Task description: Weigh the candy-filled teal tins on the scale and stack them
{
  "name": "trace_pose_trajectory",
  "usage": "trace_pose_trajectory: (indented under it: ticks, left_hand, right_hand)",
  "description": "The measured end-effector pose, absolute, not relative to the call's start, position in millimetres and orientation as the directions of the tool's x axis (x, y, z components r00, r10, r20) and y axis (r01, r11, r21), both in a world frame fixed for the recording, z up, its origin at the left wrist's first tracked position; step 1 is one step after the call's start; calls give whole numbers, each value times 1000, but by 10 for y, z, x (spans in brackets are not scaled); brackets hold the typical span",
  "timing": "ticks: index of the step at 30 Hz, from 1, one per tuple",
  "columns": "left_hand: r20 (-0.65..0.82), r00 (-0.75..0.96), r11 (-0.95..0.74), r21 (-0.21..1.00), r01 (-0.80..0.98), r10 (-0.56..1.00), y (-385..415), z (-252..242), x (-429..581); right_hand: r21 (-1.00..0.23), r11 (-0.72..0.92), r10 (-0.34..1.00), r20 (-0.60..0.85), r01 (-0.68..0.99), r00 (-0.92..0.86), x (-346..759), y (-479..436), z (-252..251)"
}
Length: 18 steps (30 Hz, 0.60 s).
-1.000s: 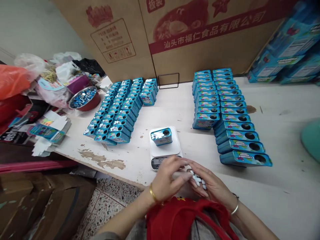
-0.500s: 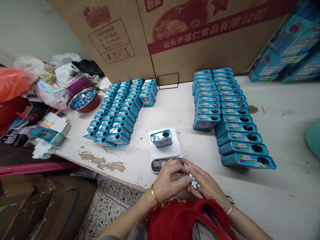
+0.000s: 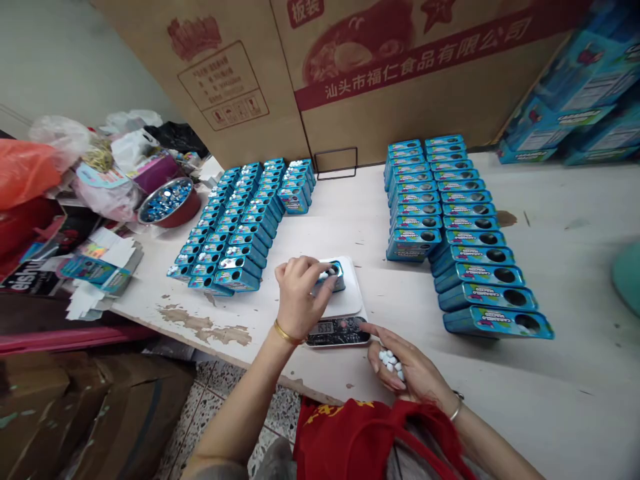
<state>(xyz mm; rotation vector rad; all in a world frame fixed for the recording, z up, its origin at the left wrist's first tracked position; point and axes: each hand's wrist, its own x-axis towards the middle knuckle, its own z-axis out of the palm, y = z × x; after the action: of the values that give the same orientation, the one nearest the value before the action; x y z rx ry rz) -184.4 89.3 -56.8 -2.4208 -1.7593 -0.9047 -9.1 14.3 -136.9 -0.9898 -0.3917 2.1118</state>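
Observation:
My left hand (image 3: 302, 293) reaches over a small blue candy tin (image 3: 340, 279) on a white kitchen scale (image 3: 352, 300). Its thumb and fingertips close around white candies (image 3: 327, 273) at the tin's top, beside the round hole. Part of the tin is hidden behind these fingers. Just in front of the scale's display (image 3: 323, 329), my right hand (image 3: 415, 367) is cupped, palm up, around a small heap of white candies (image 3: 391, 363).
Rows of blue tins (image 3: 239, 279) topped with white candies stand at left. More tins with dark round holes (image 3: 495, 313) line the right. A red bowl of blue-wrapped pieces (image 3: 187, 210) sits at the left edge. A large cardboard box (image 3: 370, 120) closes off the back.
My left hand has left my right palm and moved up and left to the tin on the scale. My right hand stays near its place, its candies now more exposed.

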Motion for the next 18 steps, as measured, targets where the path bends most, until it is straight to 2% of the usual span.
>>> trace_pose_trajectory:
  ticks: [5, 10, 15, 18]
  left_hand:
    - [546, 186, -355, 220, 909, 817, 767, -811, -2144]
    - [454, 269, -362, 131, 923, 850, 615, -985, -2227]
    - [350, 363, -421, 104, 901, 863, 798, -948, -2028]
    - [353, 394, -452, 99, 887, 849, 917, -871, -1966]
  right_hand:
    - [-523, -674, 735, -540, -521, -410, -17, 130, -1405]
    - [-496, -690, 718, -563, -528, -410, -13, 137, -1401]
    - [-500, -700, 711, -554, -511, -433, -53, 148, -1397]
    - [-506, -690, 721, -540, -518, -434, -8, 138, -1422]
